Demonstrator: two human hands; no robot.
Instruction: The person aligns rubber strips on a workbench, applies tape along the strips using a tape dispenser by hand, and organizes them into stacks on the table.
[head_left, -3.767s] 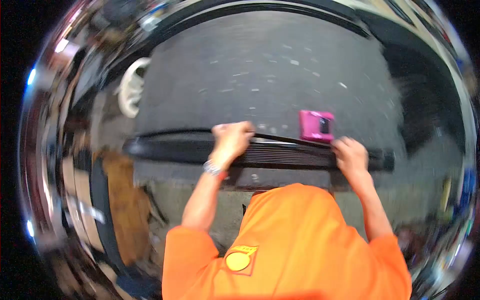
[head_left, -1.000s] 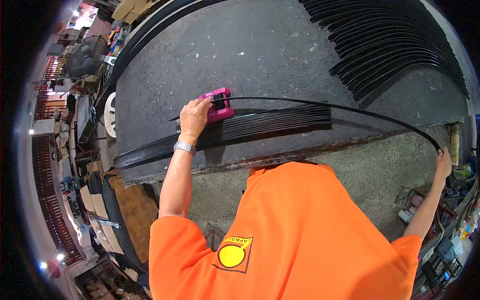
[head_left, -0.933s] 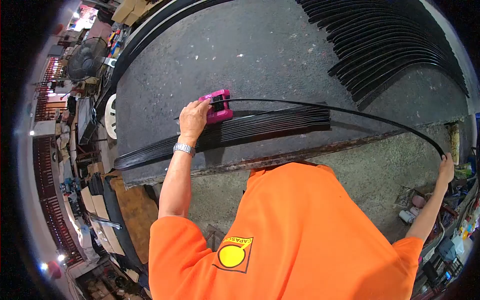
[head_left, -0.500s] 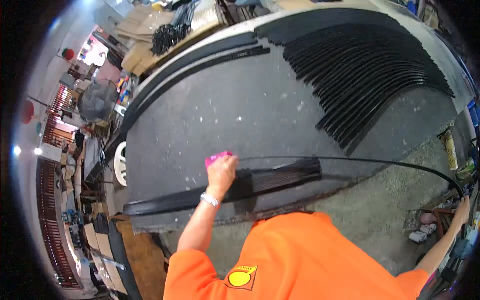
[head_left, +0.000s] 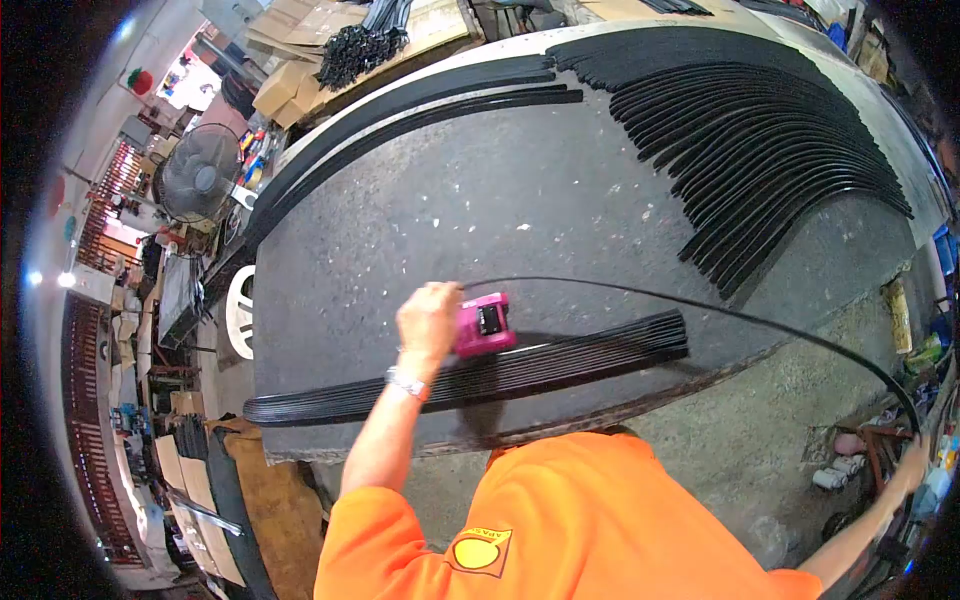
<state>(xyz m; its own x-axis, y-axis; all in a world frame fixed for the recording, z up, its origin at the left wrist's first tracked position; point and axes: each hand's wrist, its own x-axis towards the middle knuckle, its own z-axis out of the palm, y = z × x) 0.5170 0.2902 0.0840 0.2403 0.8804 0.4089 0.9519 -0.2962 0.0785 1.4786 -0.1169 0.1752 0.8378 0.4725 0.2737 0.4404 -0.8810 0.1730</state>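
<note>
"Bowing out past the table edge, that long black strip (head_left: pixel 852 355) has just come off the middle of the pink block (head_left: pixel 470 335), hasn't it?"

"Yes, it arches past the block's far edge now, so I'd judge the two are apart. The block sits on the worktable (head_left: pixel 400 240), just beside the left hand (head_left: pixel 428 318) and the bundle of strips (head_left: pixel 600 350)."

"How are the fingers?"

"On the left, curled together, pinching the strip's end, though the tip itself is hidden. The right hand (head_left: pixel 910 468) is a blur where the strip comes down to it; I can't tell how those fingers are set."

"And beyond it?"

"Clutter at the edge of view swallows the strip's other end. I can't make out where it stops."
</note>
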